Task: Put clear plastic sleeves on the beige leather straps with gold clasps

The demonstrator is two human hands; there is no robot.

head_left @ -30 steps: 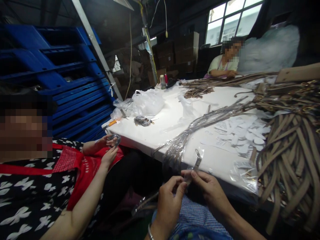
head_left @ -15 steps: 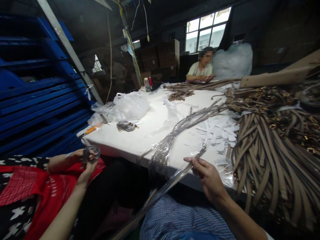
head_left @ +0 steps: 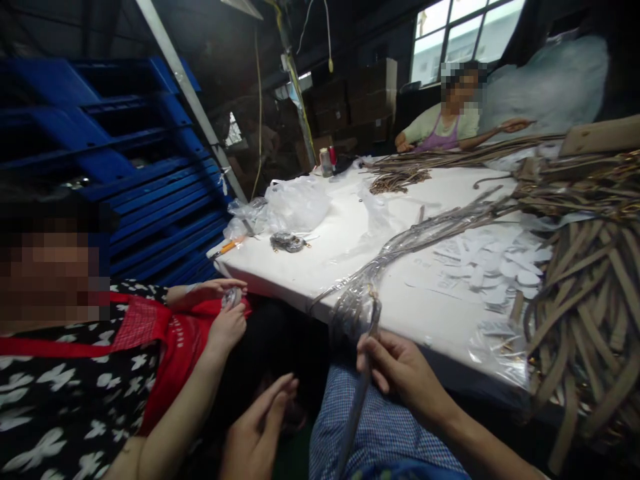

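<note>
My right hand (head_left: 395,367) pinches a strap in clear plastic (head_left: 356,417) near its top end, beside the table's front edge. The strap hangs down over my checked clothing. Low in the middle of the view is my left hand (head_left: 263,427), its fingers stretched out and thumb apart from them, with nothing seen between them. A bundle of plastic-wrapped straps (head_left: 380,267) lies across the white table (head_left: 280,273) and over its front edge. White tags (head_left: 493,263) are spread to the right of the bundle.
Brown straps with gold clasps (head_left: 580,320) are heaped at the right. A person in a red apron (head_left: 180,340) sits close at the left, holding a coiled item (head_left: 231,298). Another person (head_left: 443,127) sits behind the table. Plastic bags (head_left: 297,203) lie at the table's far left.
The view has turned left. My right hand has brought the strap's end back toward my lap. My left hand has come into view. The person behind the table has stretched out an arm.
</note>
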